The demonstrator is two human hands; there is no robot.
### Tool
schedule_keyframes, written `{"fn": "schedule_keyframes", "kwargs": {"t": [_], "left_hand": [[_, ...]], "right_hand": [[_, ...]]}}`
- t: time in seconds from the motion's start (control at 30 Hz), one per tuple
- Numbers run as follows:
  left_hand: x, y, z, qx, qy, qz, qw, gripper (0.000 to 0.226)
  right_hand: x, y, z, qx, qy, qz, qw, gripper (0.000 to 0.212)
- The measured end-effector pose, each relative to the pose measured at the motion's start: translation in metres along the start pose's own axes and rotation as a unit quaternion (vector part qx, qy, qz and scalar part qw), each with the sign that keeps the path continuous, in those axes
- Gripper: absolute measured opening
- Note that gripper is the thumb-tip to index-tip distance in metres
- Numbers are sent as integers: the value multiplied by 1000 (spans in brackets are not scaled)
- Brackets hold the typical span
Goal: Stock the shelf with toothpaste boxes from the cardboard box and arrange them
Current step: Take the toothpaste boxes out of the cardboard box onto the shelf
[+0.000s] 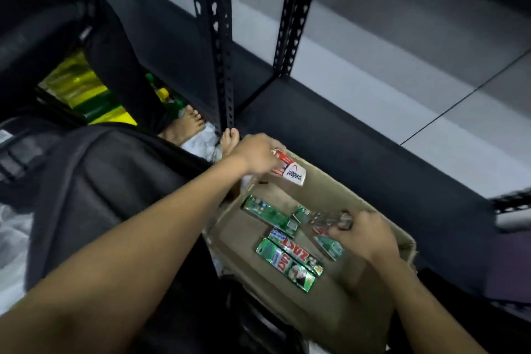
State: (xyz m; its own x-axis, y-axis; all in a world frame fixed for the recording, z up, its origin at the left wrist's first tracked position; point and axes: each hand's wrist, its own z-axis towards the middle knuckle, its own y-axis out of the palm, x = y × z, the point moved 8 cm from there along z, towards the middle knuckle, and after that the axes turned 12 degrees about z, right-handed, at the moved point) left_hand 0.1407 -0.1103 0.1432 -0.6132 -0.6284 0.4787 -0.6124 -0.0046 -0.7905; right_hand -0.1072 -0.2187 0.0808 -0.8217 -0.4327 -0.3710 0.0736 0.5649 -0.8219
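Near forearm leads to the left hand, gripping a red-and-white toothpaste box above the brown cardboard box; right hand clutches a blurred box inside it, several green toothpaste boxes lie loose there, black metal shelf looks bare, so most stocking seems left

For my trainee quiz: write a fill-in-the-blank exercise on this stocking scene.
The left hand grips a toothpaste box printed white and ____. The right hand grips a blurred item ____ the cardboard box. The loose boxes lying on its floor are mostly ____. The shelf post is ____ metal punched with holes.
Missing words: red; inside; green; black.
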Motion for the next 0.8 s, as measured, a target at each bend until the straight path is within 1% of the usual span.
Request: {"fn": "schedule_keyframes", "kwargs": {"t": [0.03,0.07,0.17,0.3,0.37,0.43,0.53,0.63,0.7,0.8], "left_hand": [[5,-15,-3,11,16,3,1000,32],[10,-30,-9,26,32,10,999,31],[32,-80,-31,101,98,32,990,30],[61,-141,-78,202,173,32,964,27],[74,-168,-100,237,198,21,951,26],[88,-194,-123,268,226,8,936,26],[109,-231,-162,320,276,19,906,25],[122,-267,-198,376,318,21,870,25],[127,-289,-218,414,342,27,843,24],[132,-315,-233,465,357,69,807,24]], "right_hand": [[-11,-14,-5,11,-27,8,1000,44],[-24,-29,-12,24,-58,19,998,45],[-60,-77,-41,77,-134,60,986,53],[-97,-137,-81,144,-198,80,966,60],[-118,-167,-104,176,-231,87,953,64],[-142,-197,-127,204,-263,70,940,67],[-175,-237,-158,237,-309,27,921,67],[-206,-280,-190,293,-352,-5,889,67],[-226,-307,-211,325,-368,-21,871,69],[-248,-341,-236,358,-382,-41,851,71]]}}
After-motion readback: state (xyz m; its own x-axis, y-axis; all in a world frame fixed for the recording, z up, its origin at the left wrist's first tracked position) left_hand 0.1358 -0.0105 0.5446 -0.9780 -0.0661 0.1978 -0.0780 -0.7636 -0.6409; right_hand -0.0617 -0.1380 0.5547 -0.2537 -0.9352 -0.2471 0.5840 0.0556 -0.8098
